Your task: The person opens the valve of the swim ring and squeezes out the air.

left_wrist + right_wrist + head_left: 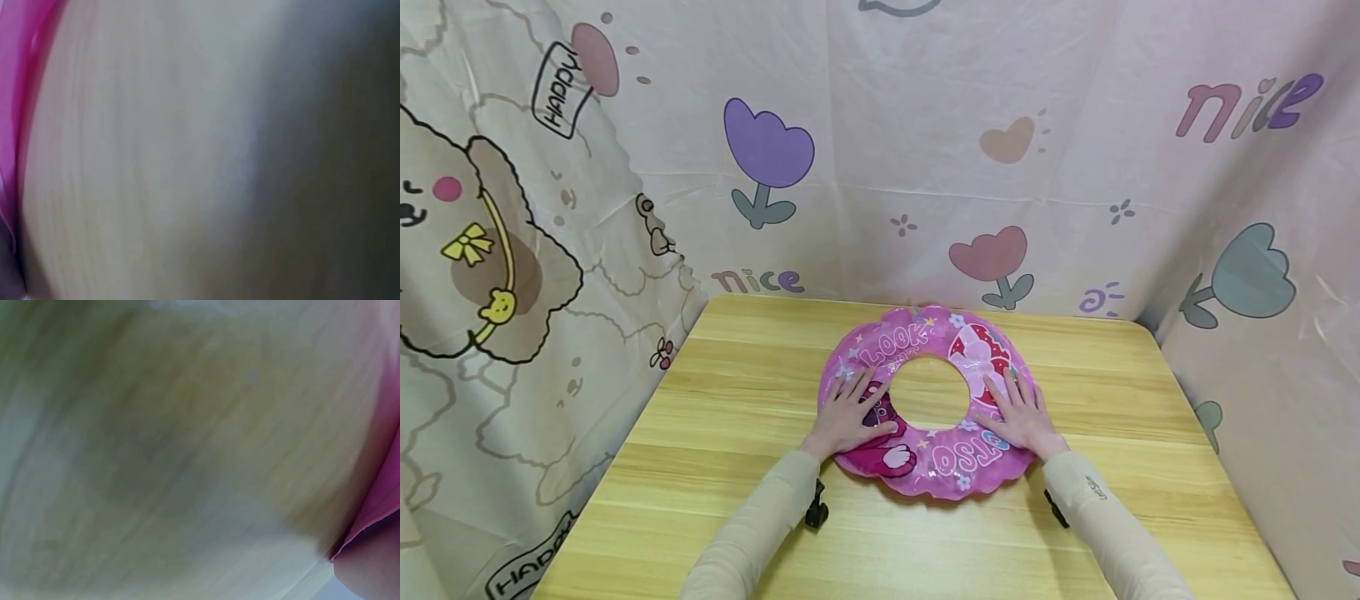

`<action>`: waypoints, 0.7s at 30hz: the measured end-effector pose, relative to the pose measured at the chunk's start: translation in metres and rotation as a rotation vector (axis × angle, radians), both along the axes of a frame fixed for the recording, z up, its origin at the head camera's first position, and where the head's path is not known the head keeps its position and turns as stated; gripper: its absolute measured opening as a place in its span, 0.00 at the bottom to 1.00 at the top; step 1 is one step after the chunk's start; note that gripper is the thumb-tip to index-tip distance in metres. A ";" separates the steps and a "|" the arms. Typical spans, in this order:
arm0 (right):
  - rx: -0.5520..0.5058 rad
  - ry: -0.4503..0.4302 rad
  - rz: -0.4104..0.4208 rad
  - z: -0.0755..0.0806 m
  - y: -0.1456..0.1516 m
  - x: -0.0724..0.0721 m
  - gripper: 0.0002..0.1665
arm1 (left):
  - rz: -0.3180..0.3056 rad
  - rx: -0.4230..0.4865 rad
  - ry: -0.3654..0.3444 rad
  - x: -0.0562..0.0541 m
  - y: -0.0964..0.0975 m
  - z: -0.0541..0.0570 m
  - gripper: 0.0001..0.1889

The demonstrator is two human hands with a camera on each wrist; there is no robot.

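A pink inflatable swim ring (917, 462) lies flat on the wooden table, printed with white lettering, a bear figure and a strawberry bow. My left hand (847, 417) rests on its left side with fingers spread over the bear print. On the ring's right side lies my right hand (1021, 417), its fingers also straight and spread. Table wood shows through the hole in the middle. In the left wrist view the ring's pink edge (9, 94) fills the left border. The right wrist view catches the pink vinyl (382, 487) and a bit of the hand at the lower right.
The light wooden table (700, 433) reaches back to a printed fabric curtain (880, 167) with tulips, hearts and words. More of this cloth hangs at the left and right sides. Black wrist camera mounts (816, 507) show under both sleeves.
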State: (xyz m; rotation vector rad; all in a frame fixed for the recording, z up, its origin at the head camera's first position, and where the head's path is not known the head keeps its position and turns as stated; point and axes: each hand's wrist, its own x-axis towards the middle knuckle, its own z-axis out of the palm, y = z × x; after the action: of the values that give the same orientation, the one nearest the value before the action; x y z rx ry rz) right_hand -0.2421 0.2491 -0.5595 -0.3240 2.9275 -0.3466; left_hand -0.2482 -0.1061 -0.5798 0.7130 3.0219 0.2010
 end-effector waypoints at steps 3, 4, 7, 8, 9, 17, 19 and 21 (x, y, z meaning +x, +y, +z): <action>-0.005 0.002 -0.001 0.000 0.000 0.000 0.53 | 0.001 -0.011 -0.002 0.000 0.000 0.000 0.47; -0.005 0.001 -0.001 0.000 0.000 0.000 0.53 | 0.001 -0.015 -0.003 0.000 0.000 0.000 0.47; -0.002 -0.007 -0.001 0.000 0.000 0.000 0.53 | 0.003 -0.015 0.001 0.000 0.000 0.000 0.47; -0.002 -0.009 0.000 0.000 0.001 -0.001 0.53 | 0.004 -0.013 0.000 0.000 0.000 0.000 0.47; 0.000 -0.013 -0.001 0.000 0.001 -0.001 0.53 | 0.004 -0.011 0.001 0.000 0.000 0.000 0.47; -0.003 -0.021 -0.002 -0.003 0.001 -0.002 0.54 | 0.004 -0.003 -0.005 0.000 0.000 0.000 0.47; -0.003 -0.018 -0.003 -0.004 0.002 -0.002 0.54 | 0.002 0.006 0.002 0.000 0.000 0.000 0.47; -0.005 -0.012 -0.003 -0.004 0.002 -0.002 0.54 | -0.001 0.013 0.012 0.000 0.000 0.000 0.46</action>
State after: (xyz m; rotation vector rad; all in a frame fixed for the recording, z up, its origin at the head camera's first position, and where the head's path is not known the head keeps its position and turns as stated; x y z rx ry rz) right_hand -0.2442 0.2515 -0.5639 -0.3176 2.9157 -0.3547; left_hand -0.2477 -0.1063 -0.5802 0.7194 3.0343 0.2176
